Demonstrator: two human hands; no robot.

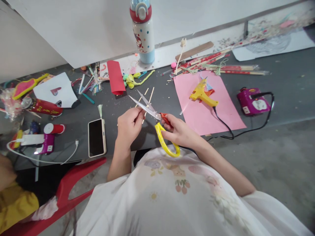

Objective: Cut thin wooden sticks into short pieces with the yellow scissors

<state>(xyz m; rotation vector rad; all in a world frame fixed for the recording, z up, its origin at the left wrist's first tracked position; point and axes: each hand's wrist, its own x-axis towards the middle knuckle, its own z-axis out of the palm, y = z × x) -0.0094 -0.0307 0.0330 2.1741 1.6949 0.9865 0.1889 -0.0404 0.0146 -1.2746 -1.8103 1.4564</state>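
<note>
My right hand grips a pair of scissors by its handles. One handle loop is yellow, and orange-red shows at the other; the blades are spread and point up and left. Close beside the blades, my left hand has its thumb and fingers pinched together. What it pinches, if anything, is hidden. Thin pale wooden sticks lie on the dark table beyond the hands, partly behind the blades. A red folded paper lies just past them, next to yellow-green modelling clay.
Right of my hands, a yellow glue gun lies on pink paper, its cord near a purple power block. A phone lies left. A bottle stands behind. Another person's yellow sleeve shows near a red chair.
</note>
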